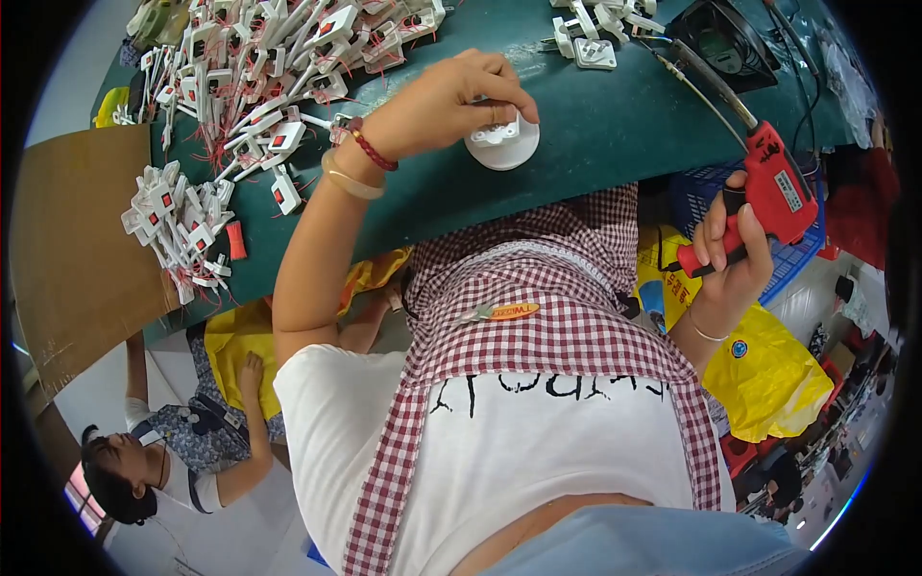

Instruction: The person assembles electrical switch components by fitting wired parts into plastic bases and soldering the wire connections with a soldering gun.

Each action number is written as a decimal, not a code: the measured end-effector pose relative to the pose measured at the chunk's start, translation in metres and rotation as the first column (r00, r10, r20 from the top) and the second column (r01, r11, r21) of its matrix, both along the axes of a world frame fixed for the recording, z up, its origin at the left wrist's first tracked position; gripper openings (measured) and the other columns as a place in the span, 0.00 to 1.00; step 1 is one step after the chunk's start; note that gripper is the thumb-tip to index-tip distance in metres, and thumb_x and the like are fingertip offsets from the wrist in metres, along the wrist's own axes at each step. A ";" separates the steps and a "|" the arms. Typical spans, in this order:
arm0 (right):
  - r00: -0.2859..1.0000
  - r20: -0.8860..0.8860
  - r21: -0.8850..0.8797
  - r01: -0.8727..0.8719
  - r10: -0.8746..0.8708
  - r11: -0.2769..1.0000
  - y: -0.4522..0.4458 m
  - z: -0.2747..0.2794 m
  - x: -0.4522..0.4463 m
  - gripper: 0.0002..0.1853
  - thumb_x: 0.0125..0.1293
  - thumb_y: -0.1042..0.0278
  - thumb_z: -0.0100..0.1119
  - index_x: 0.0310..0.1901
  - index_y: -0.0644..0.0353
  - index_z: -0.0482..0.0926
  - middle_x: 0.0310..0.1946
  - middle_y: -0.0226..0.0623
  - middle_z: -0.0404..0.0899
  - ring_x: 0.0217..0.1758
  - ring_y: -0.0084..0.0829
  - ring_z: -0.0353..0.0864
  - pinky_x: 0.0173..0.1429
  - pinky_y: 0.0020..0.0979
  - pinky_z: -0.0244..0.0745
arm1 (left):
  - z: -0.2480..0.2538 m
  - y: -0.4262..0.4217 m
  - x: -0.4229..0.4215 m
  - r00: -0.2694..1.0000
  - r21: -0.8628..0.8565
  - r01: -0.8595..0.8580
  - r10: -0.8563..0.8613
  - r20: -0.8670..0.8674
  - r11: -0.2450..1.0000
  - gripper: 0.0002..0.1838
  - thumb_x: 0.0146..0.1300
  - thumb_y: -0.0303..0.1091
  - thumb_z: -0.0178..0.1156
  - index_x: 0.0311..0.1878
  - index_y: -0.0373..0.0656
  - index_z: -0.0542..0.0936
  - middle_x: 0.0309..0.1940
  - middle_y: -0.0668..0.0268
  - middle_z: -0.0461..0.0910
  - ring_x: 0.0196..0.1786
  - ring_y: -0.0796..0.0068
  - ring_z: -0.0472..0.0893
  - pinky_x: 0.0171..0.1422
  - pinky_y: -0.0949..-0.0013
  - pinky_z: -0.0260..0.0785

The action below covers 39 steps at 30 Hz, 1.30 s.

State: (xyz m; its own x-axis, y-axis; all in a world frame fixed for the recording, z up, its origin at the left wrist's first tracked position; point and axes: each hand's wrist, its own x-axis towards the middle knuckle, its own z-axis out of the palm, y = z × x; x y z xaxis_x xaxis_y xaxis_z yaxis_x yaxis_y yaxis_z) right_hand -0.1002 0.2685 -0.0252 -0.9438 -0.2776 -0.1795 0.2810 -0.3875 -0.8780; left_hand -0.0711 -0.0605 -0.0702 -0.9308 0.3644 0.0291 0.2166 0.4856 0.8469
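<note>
My left hand (pixel 459 104), wearing a red bracelet and a pale bangle at the wrist, is closed on a small white plastic part (pixel 497 136). That part sits on a round white disc (pixel 507 156) near the table's front edge. In my right hand (pixel 735 235) I grip the handle of a red soldering gun (pixel 780 187), off the table's edge. Its metal barrel (pixel 715 86) points up and left, over the table. Toward the back lie several white plug-like pieces (pixel 594 53), close to the tip.
A large heap of white parts with red switches and wires (pixel 279 77) covers the table's left. A smaller bundle (pixel 178 216) lies near brown cardboard (pixel 82 230). At the back right is a black fan-like box (pixel 725 48). A blue basket (pixel 696 197) stands below. Another person (pixel 182 451) sits left.
</note>
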 end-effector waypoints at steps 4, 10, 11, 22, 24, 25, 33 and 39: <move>1.000 0.000 0.003 -0.003 0.003 1.000 -0.002 -0.002 0.000 0.17 0.63 0.70 0.51 0.51 0.70 0.68 0.21 0.39 0.71 0.10 0.17 0.57 0.17 0.20 0.59 | 0.009 0.017 0.007 0.963 -0.262 -0.104 0.031 -0.266 0.959 0.10 0.58 0.26 0.60 0.42 0.48 0.84 0.37 0.66 0.73 0.46 0.66 0.72 0.50 0.68 0.66; 0.996 -0.038 -0.031 -0.076 0.075 0.997 -0.003 -0.004 -0.003 0.17 0.64 0.69 0.50 0.52 0.70 0.67 0.22 0.39 0.71 0.10 0.17 0.57 0.18 0.20 0.59 | 0.009 0.019 0.010 0.922 -0.283 -0.114 -0.004 -0.386 0.952 0.14 0.49 0.23 0.62 0.40 0.50 0.83 0.38 0.65 0.73 0.42 0.63 0.75 0.44 0.67 0.70; 0.996 -0.044 -0.015 -0.077 0.076 0.997 -0.004 -0.003 -0.002 0.17 0.65 0.69 0.49 0.53 0.70 0.66 0.22 0.39 0.71 0.09 0.17 0.56 0.18 0.20 0.59 | 0.005 0.024 0.011 0.912 -0.333 -0.110 -0.038 -0.408 0.936 0.18 0.44 0.22 0.63 0.41 0.51 0.82 0.41 0.65 0.73 0.46 0.62 0.74 0.49 0.66 0.69; 0.995 -0.032 -0.050 -0.101 0.100 0.994 0.001 -0.008 -0.003 0.17 0.66 0.69 0.48 0.54 0.68 0.66 0.23 0.37 0.71 0.11 0.16 0.59 0.19 0.19 0.61 | 0.010 -0.041 0.086 0.718 -0.352 -0.677 0.476 -0.508 0.647 0.20 0.53 0.16 0.51 0.51 0.40 0.75 0.51 0.58 0.76 0.57 0.56 0.72 0.61 0.61 0.64; 0.994 -0.045 -0.042 -0.096 0.095 0.994 -0.002 -0.005 -0.002 0.17 0.66 0.70 0.48 0.54 0.69 0.66 0.23 0.37 0.71 0.11 0.16 0.59 0.19 0.19 0.61 | -0.002 -0.063 0.108 0.774 -0.542 -0.633 0.439 -0.456 0.552 0.23 0.51 0.17 0.53 0.52 0.43 0.75 0.52 0.61 0.75 0.56 0.58 0.72 0.60 0.59 0.63; 0.994 -0.045 -0.043 -0.098 0.096 0.994 -0.003 -0.004 -0.002 0.17 0.66 0.70 0.48 0.54 0.69 0.66 0.23 0.37 0.71 0.11 0.16 0.59 0.19 0.19 0.61 | -0.007 -0.065 0.115 0.780 -0.628 -0.626 0.396 -0.485 0.462 0.24 0.50 0.19 0.55 0.53 0.46 0.75 0.51 0.64 0.76 0.56 0.60 0.72 0.60 0.59 0.62; 0.986 -0.097 -0.077 -0.142 0.135 0.987 -0.015 0.004 0.002 0.18 0.66 0.69 0.48 0.54 0.69 0.66 0.23 0.39 0.71 0.11 0.16 0.58 0.18 0.20 0.60 | -0.001 -0.080 0.096 0.727 -0.427 -0.660 0.383 -0.569 0.619 0.25 0.50 0.27 0.67 0.53 0.48 0.72 0.46 0.69 0.77 0.51 0.70 0.75 0.56 0.62 0.64; 0.981 -0.155 -0.132 -0.136 0.115 0.982 -0.037 0.011 -0.002 0.19 0.66 0.71 0.50 0.57 0.68 0.65 0.29 0.40 0.74 0.18 0.19 0.68 0.27 0.21 0.68 | 0.025 -0.030 0.046 0.711 0.356 -0.628 0.696 -0.097 0.691 0.27 0.55 0.24 0.67 0.54 0.40 0.62 0.37 0.64 0.80 0.34 0.81 0.80 0.36 0.83 0.71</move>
State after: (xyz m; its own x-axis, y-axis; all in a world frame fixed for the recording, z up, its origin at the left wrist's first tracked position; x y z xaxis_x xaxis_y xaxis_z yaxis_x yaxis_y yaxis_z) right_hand -0.1018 0.2311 -0.0142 -0.9128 -0.4084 0.0069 0.2085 -0.4804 -0.8519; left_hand -0.0248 -0.0907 -0.0455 -0.8817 -0.4018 0.2473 0.1159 0.3238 0.9390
